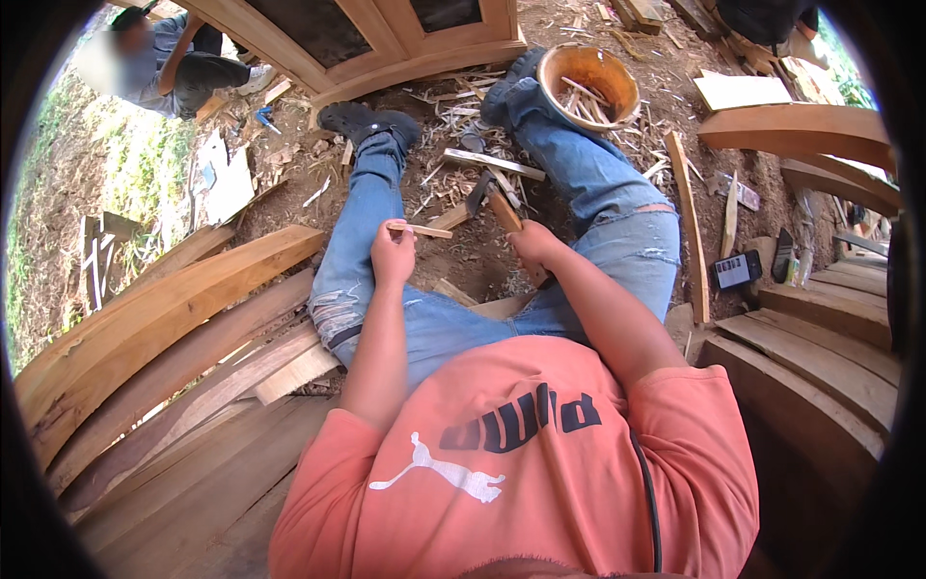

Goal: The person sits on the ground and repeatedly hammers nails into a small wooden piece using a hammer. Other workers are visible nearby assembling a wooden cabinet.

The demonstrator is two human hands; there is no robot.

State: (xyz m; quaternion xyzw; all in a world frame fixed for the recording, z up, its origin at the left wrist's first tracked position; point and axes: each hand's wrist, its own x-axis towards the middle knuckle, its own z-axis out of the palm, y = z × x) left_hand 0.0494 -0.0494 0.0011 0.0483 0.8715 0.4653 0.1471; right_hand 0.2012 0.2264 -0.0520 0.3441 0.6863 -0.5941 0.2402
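In my left hand [394, 255] is a short, thin wooden stick [431, 232], pinched between closed fingers and pointing right across the gap between my legs. My right hand [533, 243] is wrapped round the wooden handle of a hatchet-like tool [503, 208]. Its dark metal head is at the far end of the handle, close to the ground; the exact kind of blade is hard to make out. The stick and the tool are apart. Wood offcuts [494, 163] lie on the dirt just beyond the tool.
A round bucket [588, 87] with wood pieces stands by my right foot. Curved timbers [174, 314] lie at left, more [796, 130] at right. A panelled wooden door frame [386, 48] is ahead. A phone [737, 270] lies at right. Another person [178, 72] sits far left.
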